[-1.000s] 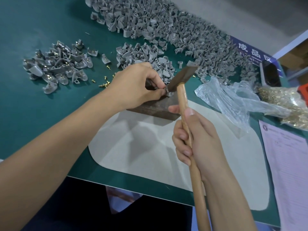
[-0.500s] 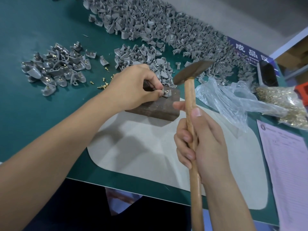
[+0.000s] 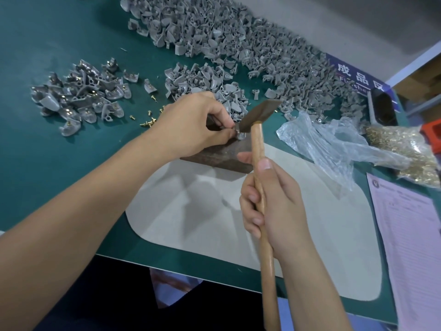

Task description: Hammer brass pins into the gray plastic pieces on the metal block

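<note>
A small gray plastic piece (image 3: 239, 135) sits on top of the dark metal block (image 3: 222, 155), which rests on the green worktop (image 3: 59, 163) at the far edge of a pale gray mat (image 3: 214, 211). The left hand (image 3: 191, 125) lies over the block and pinches the piece between thumb and fingertips; whether a brass pin stands in it is too small to tell. The right hand (image 3: 274, 206) is wrapped round the wooden handle of a hammer (image 3: 259, 149), thumb laid along the shaft, with the dark head just above the piece and tilted up to the right. Loose brass pins (image 3: 148, 120) are scattered on the worktop just left of the left hand. Further left lies a small heap of gray pieces (image 3: 81, 99) with pins fitted, and behind the block spreads a big pile of gray parts (image 3: 238, 44). To the right lie a crumpled clear bag (image 3: 334, 144), a bag of brass pins (image 3: 405, 149) and a printed sheet (image 3: 410, 235).
</note>
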A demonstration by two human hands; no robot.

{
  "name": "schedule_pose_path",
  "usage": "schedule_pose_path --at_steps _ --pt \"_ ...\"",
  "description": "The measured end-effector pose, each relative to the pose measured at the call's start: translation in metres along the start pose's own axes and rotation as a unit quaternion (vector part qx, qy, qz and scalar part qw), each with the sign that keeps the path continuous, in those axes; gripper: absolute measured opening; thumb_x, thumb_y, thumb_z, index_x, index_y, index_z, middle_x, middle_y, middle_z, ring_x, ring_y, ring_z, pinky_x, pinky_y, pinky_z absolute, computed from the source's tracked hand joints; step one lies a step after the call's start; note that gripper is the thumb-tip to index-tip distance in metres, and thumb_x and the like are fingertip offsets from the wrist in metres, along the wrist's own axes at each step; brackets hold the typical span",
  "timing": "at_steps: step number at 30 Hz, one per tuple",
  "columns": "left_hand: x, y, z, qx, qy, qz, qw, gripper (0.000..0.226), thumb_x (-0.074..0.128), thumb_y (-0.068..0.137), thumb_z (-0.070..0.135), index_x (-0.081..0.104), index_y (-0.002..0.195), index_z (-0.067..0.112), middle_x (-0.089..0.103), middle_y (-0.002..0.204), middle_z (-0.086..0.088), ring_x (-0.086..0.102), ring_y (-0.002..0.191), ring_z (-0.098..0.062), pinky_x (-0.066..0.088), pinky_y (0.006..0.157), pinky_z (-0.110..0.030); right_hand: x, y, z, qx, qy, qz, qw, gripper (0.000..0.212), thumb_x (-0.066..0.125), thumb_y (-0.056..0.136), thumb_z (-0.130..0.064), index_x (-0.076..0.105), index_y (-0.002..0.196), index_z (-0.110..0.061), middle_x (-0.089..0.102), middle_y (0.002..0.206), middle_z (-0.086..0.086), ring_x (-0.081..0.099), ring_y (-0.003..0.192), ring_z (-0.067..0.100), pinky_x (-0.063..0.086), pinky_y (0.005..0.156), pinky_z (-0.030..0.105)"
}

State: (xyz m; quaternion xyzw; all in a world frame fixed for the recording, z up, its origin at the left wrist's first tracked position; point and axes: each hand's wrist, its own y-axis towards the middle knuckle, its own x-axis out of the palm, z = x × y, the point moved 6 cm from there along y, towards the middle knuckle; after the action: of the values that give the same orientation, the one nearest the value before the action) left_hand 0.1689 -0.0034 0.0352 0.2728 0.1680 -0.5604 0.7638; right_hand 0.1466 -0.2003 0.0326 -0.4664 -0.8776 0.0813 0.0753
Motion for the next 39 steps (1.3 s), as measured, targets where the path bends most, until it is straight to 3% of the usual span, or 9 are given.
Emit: schedule_pose_path --at_steps 7,12,22,29,36,39 --pt "0.0 -0.001 0.0 0.0 -0.003 0.006 1.0 0.011 0.081 0.084 0.035 0.072 0.082 0.041 0.062 0.091 0.011 0.064 0.088 -0.01 0.054 0.088 -0.043 -0.001 -0.002 -0.009 -0.028 0.053 -0.019 0.998 0.038 0.044 0.105 -0.044 0.07 0.119 -0.02 0.039 0.064 -0.005 0.028 0.037 0.009 0.031 0.04 0.017" --pt "-0.001 -0.001 0.001 -0.003 -0.004 0.004 1.0 0.008 0.081 0.084 0.037 0.074 0.082 0.04 0.062 0.091 0.011 0.064 0.088 -0.009 0.054 0.088 -0.044 -0.003 0.001 -0.001 0.02 0.055 -0.018 0.998 0.039 0.045 0.104 -0.042 0.071 0.12 -0.019 0.038 0.064 -0.003 0.026 0.039 0.009 0.029 0.038 0.017" --pt "0.0 -0.001 0.001 -0.002 -0.001 0.002 1.0 0.016 0.081 0.084 0.034 0.07 0.079 0.044 0.061 0.089 0.013 0.063 0.086 -0.007 0.054 0.086 -0.043 -0.002 -0.003 -0.025 0.003 0.095 -0.04 0.995 0.038 0.044 0.105 -0.041 0.073 0.117 -0.02 0.037 0.064 -0.004 0.027 0.038 0.006 0.031 0.036 0.016" --pt "0.0 0.0 -0.002 0.002 0.004 0.004 1.0 0.008 0.081 0.084 0.036 0.074 0.083 0.04 0.058 0.086 0.015 0.06 0.084 -0.003 0.053 0.085 -0.042 0.005 -0.009 -0.024 0.047 0.162 -0.068 0.983 0.04 0.047 0.102 -0.042 0.072 0.119 -0.016 0.034 0.064 -0.005 0.027 0.037 0.002 0.029 0.033 0.013" --pt "0.0 0.001 -0.003 -0.001 -0.001 0.006 1.0 0.005 0.082 0.084 0.035 0.076 0.084 0.036 0.06 0.089 0.013 0.063 0.087 -0.008 0.054 0.087 -0.043 0.0 -0.006 -0.016 0.076 0.133 -0.034 0.988 0.039 0.045 0.107 -0.037 0.069 0.121 -0.011 0.036 0.062 -0.004 0.026 0.036 0.004 0.028 0.033 0.013" --pt "0.001 0.001 -0.004 -0.001 -0.004 0.005 1.0 0.005 0.081 0.084 0.037 0.076 0.084 0.036 0.06 0.089 0.013 0.063 0.087 -0.008 0.054 0.088 -0.044 -0.002 -0.007 -0.019 0.019 0.089 -0.014 0.996 0.037 0.045 0.108 -0.041 0.072 0.119 -0.017 0.037 0.064 -0.005 0.026 0.037 0.007 0.03 0.037 0.015"
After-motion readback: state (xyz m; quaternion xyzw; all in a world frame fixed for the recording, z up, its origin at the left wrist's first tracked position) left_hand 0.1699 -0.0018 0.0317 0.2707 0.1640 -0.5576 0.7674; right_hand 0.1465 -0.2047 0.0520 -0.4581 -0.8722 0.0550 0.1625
